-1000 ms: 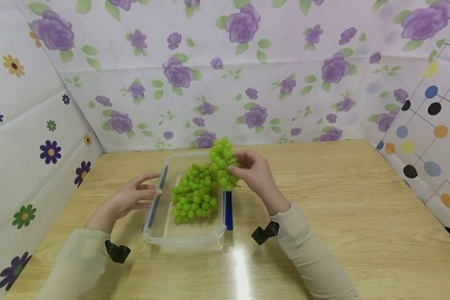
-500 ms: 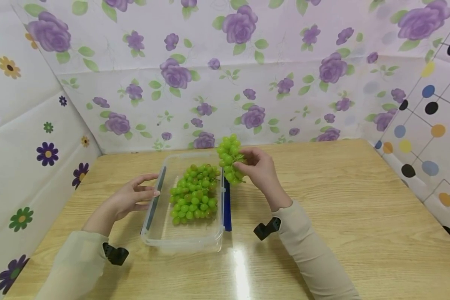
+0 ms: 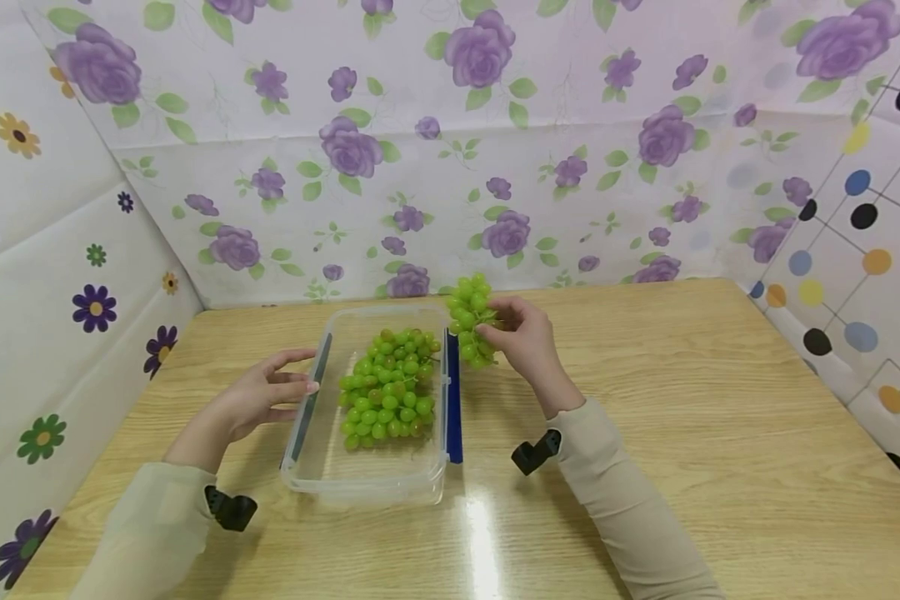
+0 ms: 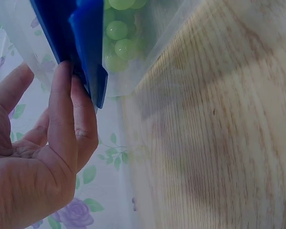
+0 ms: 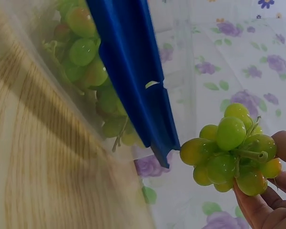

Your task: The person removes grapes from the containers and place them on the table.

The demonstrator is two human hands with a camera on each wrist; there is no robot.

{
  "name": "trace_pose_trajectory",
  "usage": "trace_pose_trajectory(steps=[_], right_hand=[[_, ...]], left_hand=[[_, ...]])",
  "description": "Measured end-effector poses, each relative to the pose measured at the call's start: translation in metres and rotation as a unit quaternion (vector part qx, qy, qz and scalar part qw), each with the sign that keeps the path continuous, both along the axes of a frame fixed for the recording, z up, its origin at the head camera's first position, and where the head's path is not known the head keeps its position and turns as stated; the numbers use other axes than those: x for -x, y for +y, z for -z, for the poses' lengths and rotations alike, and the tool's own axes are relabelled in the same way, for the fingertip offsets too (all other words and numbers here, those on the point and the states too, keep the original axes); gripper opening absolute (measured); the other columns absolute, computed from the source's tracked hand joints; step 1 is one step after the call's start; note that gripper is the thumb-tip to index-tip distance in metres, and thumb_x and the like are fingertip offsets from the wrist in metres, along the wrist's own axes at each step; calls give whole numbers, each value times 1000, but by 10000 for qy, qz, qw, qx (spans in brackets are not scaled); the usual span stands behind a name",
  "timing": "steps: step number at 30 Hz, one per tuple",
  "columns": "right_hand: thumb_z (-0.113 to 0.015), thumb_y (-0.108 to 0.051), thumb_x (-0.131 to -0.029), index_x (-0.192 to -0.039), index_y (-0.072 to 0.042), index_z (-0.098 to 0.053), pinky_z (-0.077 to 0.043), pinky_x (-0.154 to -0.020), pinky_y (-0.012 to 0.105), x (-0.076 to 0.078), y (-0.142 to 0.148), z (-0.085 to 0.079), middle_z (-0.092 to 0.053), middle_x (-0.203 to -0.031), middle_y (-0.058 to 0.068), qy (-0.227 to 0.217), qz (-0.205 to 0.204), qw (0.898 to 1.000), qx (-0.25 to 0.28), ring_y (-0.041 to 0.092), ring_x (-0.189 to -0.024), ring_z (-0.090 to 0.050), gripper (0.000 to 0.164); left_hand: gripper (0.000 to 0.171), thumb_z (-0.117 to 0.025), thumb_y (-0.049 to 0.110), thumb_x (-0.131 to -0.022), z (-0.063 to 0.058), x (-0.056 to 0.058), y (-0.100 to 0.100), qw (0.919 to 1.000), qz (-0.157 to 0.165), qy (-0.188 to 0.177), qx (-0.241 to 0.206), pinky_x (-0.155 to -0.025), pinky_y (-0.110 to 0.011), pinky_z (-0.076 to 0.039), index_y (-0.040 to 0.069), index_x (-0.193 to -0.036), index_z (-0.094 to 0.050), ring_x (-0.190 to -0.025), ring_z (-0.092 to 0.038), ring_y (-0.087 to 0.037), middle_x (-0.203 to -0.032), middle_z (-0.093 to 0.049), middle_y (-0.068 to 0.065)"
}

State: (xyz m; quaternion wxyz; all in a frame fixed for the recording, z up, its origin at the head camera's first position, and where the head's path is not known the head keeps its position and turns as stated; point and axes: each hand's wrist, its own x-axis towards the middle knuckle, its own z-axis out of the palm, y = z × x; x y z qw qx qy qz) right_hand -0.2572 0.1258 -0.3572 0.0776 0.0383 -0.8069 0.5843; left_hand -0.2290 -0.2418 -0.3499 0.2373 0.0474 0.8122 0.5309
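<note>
A clear plastic container (image 3: 360, 485) with blue side latches stands on the table, holding a pile of green grapes (image 3: 387, 390). Just past its right rim, my right hand (image 3: 527, 340) pinches a small bunch of grapes (image 3: 471, 321) off the table. In the right wrist view, that bunch (image 5: 231, 155) shows its cut stem, close to the hanging blue latch (image 5: 138, 71). On the other side my left hand (image 3: 264, 392) touches the container's left edge with fairly straight fingers. The left wrist view shows those fingers (image 4: 62, 114) against the left blue latch (image 4: 88, 47).
The wooden table (image 3: 682, 433) extends to the right of the container. A flowered sheet (image 3: 435, 192) rises behind it, with patterned sheets on both sides. Each wrist wears a black camera.
My right hand has carried the small grape bunch rightward, from over the container's right rim to just outside it. The left hand has stayed at the left edge.
</note>
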Motion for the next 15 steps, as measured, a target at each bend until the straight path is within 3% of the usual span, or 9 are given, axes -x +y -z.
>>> trace_pose_trajectory(steps=[15], right_hand=[[-71,-11,-85,-117,-1,-61,-51,-89,40,9,7,16,-62,-113,18,-187,195,9988,-414,31,-102,-60,35]], left_hand=[[77,-61,31,-94,0,1,-1,10000,-42,-32,14,-95,-41,-49,15,-153,-15,-132,-36,-42,-150,-20,-29]])
